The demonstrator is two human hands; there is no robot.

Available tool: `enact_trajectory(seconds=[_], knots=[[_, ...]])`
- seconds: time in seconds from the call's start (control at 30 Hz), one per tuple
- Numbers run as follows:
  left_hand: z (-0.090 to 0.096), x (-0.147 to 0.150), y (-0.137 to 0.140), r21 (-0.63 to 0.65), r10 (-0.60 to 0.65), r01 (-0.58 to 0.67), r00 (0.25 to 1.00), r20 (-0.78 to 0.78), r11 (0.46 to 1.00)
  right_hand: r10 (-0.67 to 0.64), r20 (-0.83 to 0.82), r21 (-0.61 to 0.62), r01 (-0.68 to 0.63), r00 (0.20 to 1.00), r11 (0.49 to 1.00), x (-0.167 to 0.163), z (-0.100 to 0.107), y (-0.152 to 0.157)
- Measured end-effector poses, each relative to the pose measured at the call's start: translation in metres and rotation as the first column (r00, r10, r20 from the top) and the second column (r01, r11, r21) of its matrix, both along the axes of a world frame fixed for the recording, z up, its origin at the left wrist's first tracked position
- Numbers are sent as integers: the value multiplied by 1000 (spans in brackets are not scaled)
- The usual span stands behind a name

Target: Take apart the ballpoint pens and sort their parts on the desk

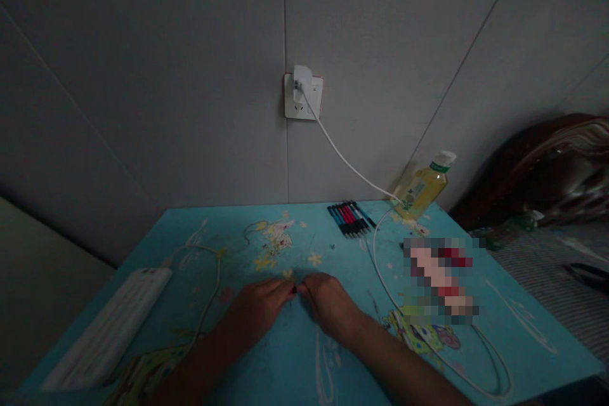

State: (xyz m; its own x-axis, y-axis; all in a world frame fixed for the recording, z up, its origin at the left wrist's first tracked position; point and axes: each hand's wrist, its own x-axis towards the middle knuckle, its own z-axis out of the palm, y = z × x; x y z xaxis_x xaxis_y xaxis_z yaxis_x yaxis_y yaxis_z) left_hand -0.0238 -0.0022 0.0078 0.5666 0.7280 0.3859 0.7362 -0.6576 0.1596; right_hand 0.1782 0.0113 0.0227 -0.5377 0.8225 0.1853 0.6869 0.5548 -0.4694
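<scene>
My left hand (pixel 261 307) and my right hand (pixel 330 306) come together over the middle of the table, fingertips almost touching. Both have their fingers pinched closed. A tiny black and dark red bit (pixel 294 290) shows between the fingertips; the fingers hide the rest, and I cannot tell what it is. Beyond my right hand, several pens (pixel 351 219) lie side by side in a row, with blue, red and black barrels.
A white power strip (pixel 111 323) lies at the left of the blue cartoon-printed table (pixel 271 361). A bottle of yellow drink (pixel 423 187) stands at the back right. A white cable (pixel 375 247) runs from a wall charger (pixel 301 82) to a blurred-out item (pixel 440 279).
</scene>
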Motion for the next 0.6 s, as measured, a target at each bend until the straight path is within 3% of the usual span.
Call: enact_trajectory(seconds=[0.17, 0.4, 0.6], knots=[[2, -3, -1, 2, 23, -23, 999, -22, 1000, -10, -10, -8, 10, 1000, 1000, -2, 2, -2], [8, -4, 1, 234, -22, 38, 997, -74, 972, -16, -111, -92, 6, 994, 996, 0, -1, -2], [13, -2, 0, 229, 1, 9, 999, -42, 973, 5, -198, -155, -36, 980, 987, 2, 5, -3]])
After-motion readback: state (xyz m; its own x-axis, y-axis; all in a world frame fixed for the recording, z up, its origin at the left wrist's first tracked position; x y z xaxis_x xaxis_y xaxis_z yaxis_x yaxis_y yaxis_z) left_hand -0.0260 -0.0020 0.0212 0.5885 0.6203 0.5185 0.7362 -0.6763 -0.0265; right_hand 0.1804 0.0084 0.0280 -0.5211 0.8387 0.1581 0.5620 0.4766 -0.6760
